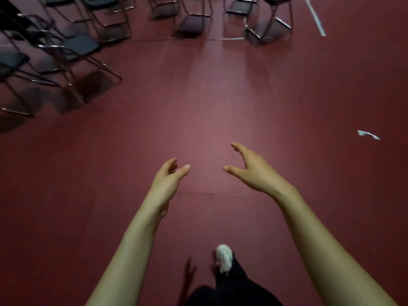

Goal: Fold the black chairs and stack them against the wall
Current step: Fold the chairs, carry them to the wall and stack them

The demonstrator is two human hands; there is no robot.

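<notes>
Your forearms (pixel 132 250) reach out from the near edge. Between them a white shoe (pixel 224 258) on a dark trouser leg (pixel 238 283) is set forward on the red floor (pixel 198 96), which reads as a step toward the black chairs (pixel 77 45). Your left hand (pixel 170 175) is loosely open, thumb apart from gently curved fingers, with nothing in it. Your right hand (pixel 249 168) is spread wider, thumb and fingers splayed, and is also empty. Both look readied for a grasp. Those chairs stand unfolded and well apart from your hands, one cluster at the far left and a far row (pixel 194 9) along the top. No wall shows. A scrap of paper (pixel 367 134) lies to the right, and a pale strip (pixel 314 16) at the far right.
</notes>
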